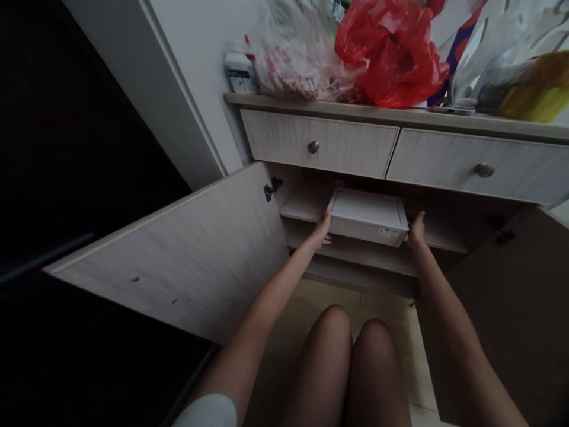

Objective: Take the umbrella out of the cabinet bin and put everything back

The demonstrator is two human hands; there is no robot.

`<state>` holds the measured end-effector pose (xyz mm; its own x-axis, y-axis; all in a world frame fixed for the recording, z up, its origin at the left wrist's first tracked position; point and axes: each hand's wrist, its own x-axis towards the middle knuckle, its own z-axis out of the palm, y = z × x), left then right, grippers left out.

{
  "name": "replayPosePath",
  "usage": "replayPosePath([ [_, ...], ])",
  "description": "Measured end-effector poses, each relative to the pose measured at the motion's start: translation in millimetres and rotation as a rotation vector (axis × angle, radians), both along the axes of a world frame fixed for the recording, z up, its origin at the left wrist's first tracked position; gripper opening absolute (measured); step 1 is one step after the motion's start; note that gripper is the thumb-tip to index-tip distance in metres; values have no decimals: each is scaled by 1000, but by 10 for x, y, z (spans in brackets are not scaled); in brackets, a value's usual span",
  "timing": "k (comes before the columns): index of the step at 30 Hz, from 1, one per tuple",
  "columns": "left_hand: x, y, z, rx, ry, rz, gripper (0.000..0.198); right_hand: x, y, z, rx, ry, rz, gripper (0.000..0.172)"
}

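Observation:
A white rectangular box (367, 216) with a small label on its front right corner sits at the upper shelf of the open cabinet, its front jutting out over the shelf edge. My left hand (323, 230) grips its left end, thumb up along the side. At the opposite end, my right hand (416, 230) holds the box with the thumb raised; its fingers are partly hidden against the side. Both arms reach forward over my knees.
Two open cabinet doors flank me, the left door (178, 255) and the right door (507, 320). Two closed drawers (320, 139) run above the shelves. On the cabinet top stand a white bottle (240, 71), a red plastic bag (391, 53) and a clear bag (297, 59).

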<state>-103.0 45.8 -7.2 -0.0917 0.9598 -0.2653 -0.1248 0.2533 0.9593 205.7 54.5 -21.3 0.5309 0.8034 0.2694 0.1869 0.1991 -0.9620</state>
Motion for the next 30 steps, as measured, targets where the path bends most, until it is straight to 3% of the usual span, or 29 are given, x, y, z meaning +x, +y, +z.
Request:
replayPosePath([
  [2, -139, 1, -77, 245, 199, 104, 77, -38, -179, -101, -11, 9, -79, 92],
  [4, -213, 25, -153, 462, 371, 137, 64, -122, -396, -216, 18, -143, -84, 85],
  [8, -144, 215, -255, 486, 593, 3, 32, -281, -569, -321, 5, -380, -137, 88],
  [13, 6, 613, -260, 514, 635, -23, 35, -232, -205, -238, 59, -399, -144, 81],
  [19, 129, 1065, -215, 506, 543, -70, 25, -90, 251, -202, -8, -454, -137, 81],
  [30, 265, 1615, -220, 477, 487, -74, 11, 84, 842, -199, -8, -465, -116, 76],
])
